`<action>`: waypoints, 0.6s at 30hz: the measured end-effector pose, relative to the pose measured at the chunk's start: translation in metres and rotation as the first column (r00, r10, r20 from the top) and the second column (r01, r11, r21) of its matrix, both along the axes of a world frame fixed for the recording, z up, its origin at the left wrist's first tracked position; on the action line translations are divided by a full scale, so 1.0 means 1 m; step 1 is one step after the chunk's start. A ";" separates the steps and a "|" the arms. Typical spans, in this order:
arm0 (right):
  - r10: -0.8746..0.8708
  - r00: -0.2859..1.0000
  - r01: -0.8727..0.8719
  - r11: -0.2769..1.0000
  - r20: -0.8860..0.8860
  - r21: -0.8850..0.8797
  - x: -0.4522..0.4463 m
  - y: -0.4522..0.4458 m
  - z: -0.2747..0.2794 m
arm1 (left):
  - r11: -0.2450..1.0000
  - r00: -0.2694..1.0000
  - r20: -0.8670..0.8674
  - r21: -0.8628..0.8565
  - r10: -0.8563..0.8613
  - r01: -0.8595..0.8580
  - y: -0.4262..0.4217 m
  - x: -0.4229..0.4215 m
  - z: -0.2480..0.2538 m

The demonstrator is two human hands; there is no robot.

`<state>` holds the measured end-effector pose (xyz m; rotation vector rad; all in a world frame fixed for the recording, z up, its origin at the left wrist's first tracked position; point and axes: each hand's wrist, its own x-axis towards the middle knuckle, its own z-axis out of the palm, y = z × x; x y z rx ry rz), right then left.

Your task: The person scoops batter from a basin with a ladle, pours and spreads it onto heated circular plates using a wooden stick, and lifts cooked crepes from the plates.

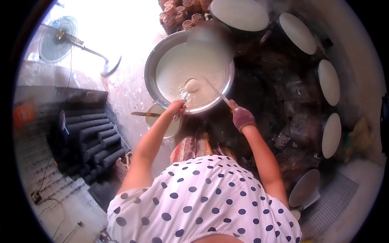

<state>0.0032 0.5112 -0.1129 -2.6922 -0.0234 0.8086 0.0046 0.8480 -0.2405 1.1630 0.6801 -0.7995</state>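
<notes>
A wide metal basin [150, 73] holds milky white liquid [174, 65]. My left hand [177, 107] is closed around the handle of a ladle [192, 85], whose round bowl sits in the liquid near the basin's front side. My right hand [243, 117], in a purplish glove, grips a long pale stick [221, 95] that reaches over the rim, with its far tip at the liquid. Under my left forearm stands a smaller bucket [173, 128] of whitish liquid, a brownish flat stick [144, 114] lying across its rim.
Several round pale-topped pans [329, 83] curve along the right side. Black cylindrical briquettes [95, 133] are stacked at left, below a standing fan [60, 38]. Reddish perforated briquettes [178, 14] are piled behind the basin. A blurred patch covers its upper right.
</notes>
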 end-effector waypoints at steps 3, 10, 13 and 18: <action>0.120 0.979 -0.129 0.991 -0.167 -0.042 0.015 0.035 0.013 | 0.984 0.996 0.052 0.161 -0.079 0.069 0.020 0.006 -0.035; -0.144 0.949 0.200 0.963 -0.281 0.181 -0.019 0.035 -0.061 | 0.947 0.985 0.118 0.311 -0.122 0.080 0.010 0.003 -0.059; -0.216 0.974 0.227 0.939 -0.071 0.259 -0.044 0.043 -0.068 | 0.990 0.999 0.026 0.136 0.025 -0.028 -0.018 0.008 -0.039; -0.431 0.592 0.800 0.416 -0.680 0.433 -0.052 0.080 0.000 | 0.789 0.861 -0.304 -0.357 0.408 -0.500 -0.053 0.035 0.030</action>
